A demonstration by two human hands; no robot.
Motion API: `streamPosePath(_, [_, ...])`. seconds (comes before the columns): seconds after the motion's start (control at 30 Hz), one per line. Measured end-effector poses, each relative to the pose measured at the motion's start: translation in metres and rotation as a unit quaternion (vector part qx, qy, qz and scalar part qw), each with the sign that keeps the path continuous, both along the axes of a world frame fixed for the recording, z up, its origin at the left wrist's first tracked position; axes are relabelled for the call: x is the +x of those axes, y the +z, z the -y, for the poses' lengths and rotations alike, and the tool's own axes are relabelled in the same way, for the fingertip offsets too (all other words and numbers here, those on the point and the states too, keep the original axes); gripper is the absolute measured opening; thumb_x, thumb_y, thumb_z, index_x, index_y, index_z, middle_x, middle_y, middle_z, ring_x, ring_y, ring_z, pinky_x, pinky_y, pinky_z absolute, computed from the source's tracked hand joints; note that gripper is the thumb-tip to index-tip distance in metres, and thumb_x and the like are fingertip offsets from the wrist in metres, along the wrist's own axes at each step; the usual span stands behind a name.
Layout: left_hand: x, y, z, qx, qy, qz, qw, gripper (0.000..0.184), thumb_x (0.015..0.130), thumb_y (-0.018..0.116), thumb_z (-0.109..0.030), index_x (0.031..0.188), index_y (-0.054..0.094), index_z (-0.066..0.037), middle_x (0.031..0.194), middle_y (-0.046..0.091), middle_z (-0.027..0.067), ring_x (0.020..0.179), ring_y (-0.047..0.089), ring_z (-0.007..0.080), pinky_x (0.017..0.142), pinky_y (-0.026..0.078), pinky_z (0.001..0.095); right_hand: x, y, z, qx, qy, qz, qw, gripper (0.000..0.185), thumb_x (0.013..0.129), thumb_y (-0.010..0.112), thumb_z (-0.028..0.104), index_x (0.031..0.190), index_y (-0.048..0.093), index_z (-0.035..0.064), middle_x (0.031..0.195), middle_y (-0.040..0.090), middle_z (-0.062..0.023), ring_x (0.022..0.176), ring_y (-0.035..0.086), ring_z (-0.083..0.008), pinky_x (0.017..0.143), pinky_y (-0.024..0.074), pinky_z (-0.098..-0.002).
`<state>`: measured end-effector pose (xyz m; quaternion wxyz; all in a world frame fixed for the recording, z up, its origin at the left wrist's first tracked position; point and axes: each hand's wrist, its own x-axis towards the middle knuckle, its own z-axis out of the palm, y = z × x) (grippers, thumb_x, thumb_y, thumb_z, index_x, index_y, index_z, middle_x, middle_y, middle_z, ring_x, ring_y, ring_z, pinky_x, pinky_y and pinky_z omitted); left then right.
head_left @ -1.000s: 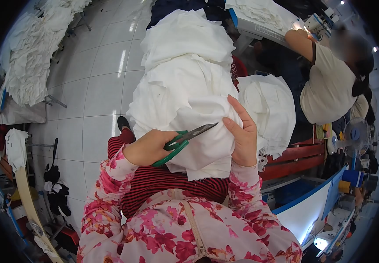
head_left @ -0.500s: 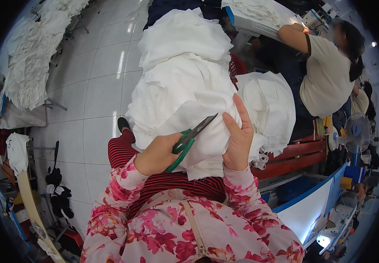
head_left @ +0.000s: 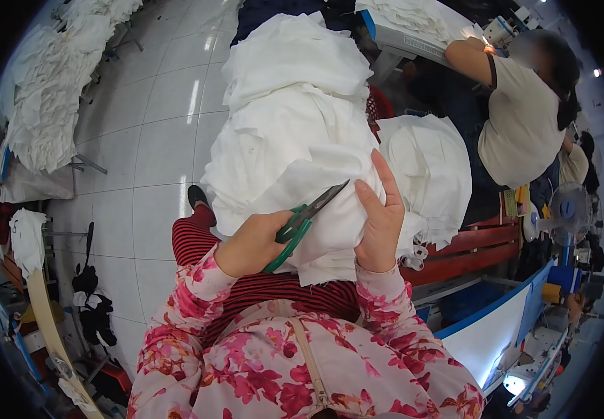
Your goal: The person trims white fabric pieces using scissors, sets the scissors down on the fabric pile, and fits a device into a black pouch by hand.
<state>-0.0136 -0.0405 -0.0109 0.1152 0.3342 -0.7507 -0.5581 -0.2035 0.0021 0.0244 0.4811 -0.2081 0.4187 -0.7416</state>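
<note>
Green-handled scissors [head_left: 293,241] are held in my left hand [head_left: 252,244], their dark blades close together and pointing up and right over the white cloth [head_left: 330,230]. My right hand [head_left: 382,227] holds the right edge of this cloth, thumb on its near face and index finger stretched along the edge; its other fingers are partly hidden. Under and beyond the cloth lies a big heap of white fabric pieces [head_left: 295,63]. Just right of my right hand is another white fabric stack [head_left: 431,174].
A co-worker in a beige shirt [head_left: 522,126] sits at a sewing table [head_left: 407,45] at the upper right. Below are a red slatted bench [head_left: 469,251], a fan [head_left: 571,209] and a blue-edged table [head_left: 490,335]. White fabric piles [head_left: 43,105] stand at the left.
Since the first frame, the scissors have tilted more upright, and my left hand has shifted slightly right. A cloth fold has opened out leftward. Little differs from half a second ago.
</note>
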Motion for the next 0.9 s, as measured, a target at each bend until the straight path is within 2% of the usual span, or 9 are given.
streamPosePath(0.6, [-0.002,0.011,0.000,0.176,0.000,-0.019,0.984,0.033,0.083,0.055,0.004,0.116,0.054,0.006,0.073,0.062,0.0060,0.068,0.064,0.0133,0.058,0.052,0.0233,-0.001,-0.002,-0.001,-0.001,-0.010,-0.007,1.000,0.050,0.086,0.056,-0.008,0.134,0.045,-0.0003,0.124,0.054,-0.0122,0.104,0.056,-0.0139,0.088,0.0460,-0.0247])
streamPosePath(0.8, [-0.002,0.008,-0.001,0.197,0.009,-0.024,0.980,0.032,0.083,0.056,0.003,0.115,0.055,0.006,0.075,0.062,0.0049,0.067,0.063,0.0123,0.060,0.052,0.0232,-0.001,-0.002,0.000,-0.003,-0.012,-0.015,1.000,0.050,0.086,0.056,-0.008,0.134,0.045,-0.0007,0.124,0.054,-0.0129,0.104,0.057,-0.0144,0.087,0.0469,-0.0251])
streamPosePath(0.9, [0.004,0.001,0.002,0.135,0.000,-0.016,0.991,0.030,0.084,0.057,0.000,0.113,0.056,0.003,0.074,0.062,0.0069,0.065,0.060,0.0113,0.061,0.050,0.0245,-0.005,0.006,-0.001,0.009,0.018,-0.004,1.000,0.050,0.086,0.056,-0.008,0.134,0.045,-0.0009,0.122,0.056,-0.0129,0.102,0.058,-0.0146,0.087,0.0480,-0.0254])
